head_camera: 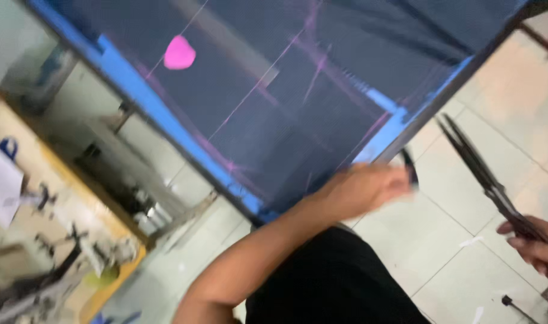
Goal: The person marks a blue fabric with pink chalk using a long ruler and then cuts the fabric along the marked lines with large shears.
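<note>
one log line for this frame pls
left hand: at edge of dark fabric | right hand: grips long scissors, off the fabric | pink chalk on fabric

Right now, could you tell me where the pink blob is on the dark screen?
In the head view the pink blob sits at the upper left of the dark mesh screen, just inside its blue-taped left edge, far from both hands.

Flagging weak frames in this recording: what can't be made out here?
Head view, the only one:
- Left hand: motion-blurred; the small dark thing at its fingertips can't be identified.
- Right hand: cut by the right edge; grip on the scissors partly hidden.
- Workbench clutter: blurred.
- Dark fabric: cut by the top edge.
</note>
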